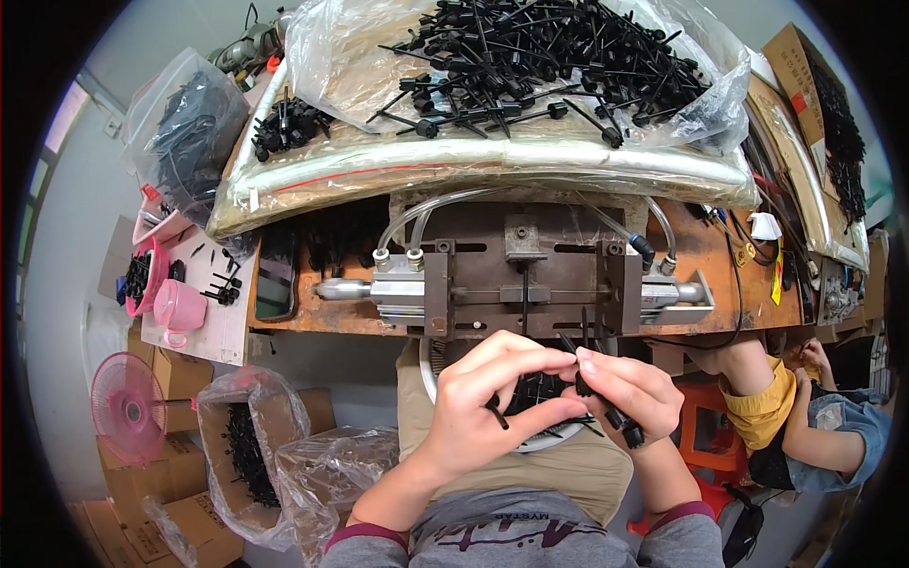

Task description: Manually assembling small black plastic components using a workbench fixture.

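Observation:
Close together above my lap, my left hand (483,398) and my right hand (630,393) meet at their fingertips. Thin black plastic stems (584,327) stick up at the right fingertips, and a thicker black knobbed end (632,434) shows below that palm. My left fingers are curled, with a short black rod (497,414) poking out under them; its other end is hidden. Beneath the hands, a white basin (571,437) on my lap holds more black stemmed parts. Just beyond is a brown metal clamping fixture (473,312), with a dark upright rod (525,282) at its middle.
Silver air cylinders (398,293) with clear hoses flank the fixture. Behind it, a plastic-covered board (379,175) bears a large pile of black parts (530,66). A pink cup (180,305), a pink fan (131,407) and bagged boxes stand left. Another person (800,407) sits at right.

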{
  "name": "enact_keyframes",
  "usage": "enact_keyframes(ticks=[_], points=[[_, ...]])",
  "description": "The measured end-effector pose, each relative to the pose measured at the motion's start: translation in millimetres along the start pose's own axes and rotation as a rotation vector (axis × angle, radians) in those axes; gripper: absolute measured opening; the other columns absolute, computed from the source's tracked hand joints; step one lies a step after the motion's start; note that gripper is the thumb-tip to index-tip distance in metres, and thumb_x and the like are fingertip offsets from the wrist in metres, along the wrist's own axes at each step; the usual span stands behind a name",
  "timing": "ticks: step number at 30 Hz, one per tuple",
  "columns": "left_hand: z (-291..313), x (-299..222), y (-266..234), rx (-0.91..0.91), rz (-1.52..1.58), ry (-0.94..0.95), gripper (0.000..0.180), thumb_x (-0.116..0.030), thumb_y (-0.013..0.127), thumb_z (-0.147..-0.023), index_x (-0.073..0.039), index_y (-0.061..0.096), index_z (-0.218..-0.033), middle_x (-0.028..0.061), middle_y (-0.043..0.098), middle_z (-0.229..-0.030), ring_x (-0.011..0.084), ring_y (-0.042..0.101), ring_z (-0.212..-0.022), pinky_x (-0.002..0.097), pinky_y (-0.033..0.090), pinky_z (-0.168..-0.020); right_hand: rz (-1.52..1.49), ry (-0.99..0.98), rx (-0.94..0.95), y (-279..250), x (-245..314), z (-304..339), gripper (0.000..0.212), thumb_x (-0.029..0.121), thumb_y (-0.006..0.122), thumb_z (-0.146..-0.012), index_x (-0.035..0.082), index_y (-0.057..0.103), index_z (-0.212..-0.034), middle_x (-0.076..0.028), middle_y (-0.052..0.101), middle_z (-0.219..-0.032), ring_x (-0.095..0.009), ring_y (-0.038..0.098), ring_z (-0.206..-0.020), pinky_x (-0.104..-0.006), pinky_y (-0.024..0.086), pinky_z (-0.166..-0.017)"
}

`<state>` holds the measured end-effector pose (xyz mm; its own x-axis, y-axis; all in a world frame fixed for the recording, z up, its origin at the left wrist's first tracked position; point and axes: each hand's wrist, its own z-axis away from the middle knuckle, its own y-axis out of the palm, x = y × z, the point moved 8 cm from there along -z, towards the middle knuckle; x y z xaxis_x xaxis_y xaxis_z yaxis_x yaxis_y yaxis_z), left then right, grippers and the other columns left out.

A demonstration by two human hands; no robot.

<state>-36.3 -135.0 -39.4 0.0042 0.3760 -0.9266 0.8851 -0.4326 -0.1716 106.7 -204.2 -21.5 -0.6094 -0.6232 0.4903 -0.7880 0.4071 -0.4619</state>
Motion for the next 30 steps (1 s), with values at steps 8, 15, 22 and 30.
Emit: enact_keyframes(ticks=[8,15,22,30], points=[[8,7,1,-0.047,0.056,-0.137,0.036,-0.002,0.084,-0.070,-0.001,0.072,-0.104,0.0045,0.073,-0.095,-0.0024,0.037,-0.049,0.0151,0.027,-0.045,0.031,-0.039,0.080,9,3,2,0.033,0.009,0.076,-0.077,0.001,0.072,-0.108,-0.017,0.071,-0.106,-0.025,0.073,-0.086,-0.0305,0.062,-0.070],[7,-12,-1,-0.021,-0.169,0.074,0.039,-0.002,0.080,-0.074,-0.002,0.070,-0.112,0.0078,0.071,-0.102,0.0022,0.050,-0.054,0.0176,0.038,-0.048,-0.039,-0.023,0.117,14,1,0,0.032,0.007,0.076,-0.076,-0.001,0.072,-0.107,-0.018,0.071,-0.108,-0.026,0.073,-0.090,-0.0312,0.061,-0.073],[15,4,-1,-0.009,-0.679,0.213,0.034,-0.009,0.076,-0.078,-0.008,0.070,-0.112,0.0054,0.068,-0.108,0.0164,0.065,-0.065,0.0265,0.052,-0.057,-0.242,0.281,0.003,6,-25,5,0.018,0.001,0.073,-0.082,-0.002,0.071,-0.100,-0.018,0.072,-0.102,-0.026,0.073,-0.088,-0.0317,0.059,-0.076],[11,21,15,0.122,-0.995,0.272,0.024,-0.009,0.074,-0.077,-0.005,0.072,-0.101,0.0068,0.065,-0.126,0.0125,0.063,-0.057,0.0254,0.049,-0.052,-0.424,0.473,-0.067,10,-38,14,0.011,-0.001,0.060,-0.092,-0.006,0.067,-0.099,-0.020,0.071,-0.099,-0.023,0.073,-0.079,-0.0299,0.059,-0.069]])
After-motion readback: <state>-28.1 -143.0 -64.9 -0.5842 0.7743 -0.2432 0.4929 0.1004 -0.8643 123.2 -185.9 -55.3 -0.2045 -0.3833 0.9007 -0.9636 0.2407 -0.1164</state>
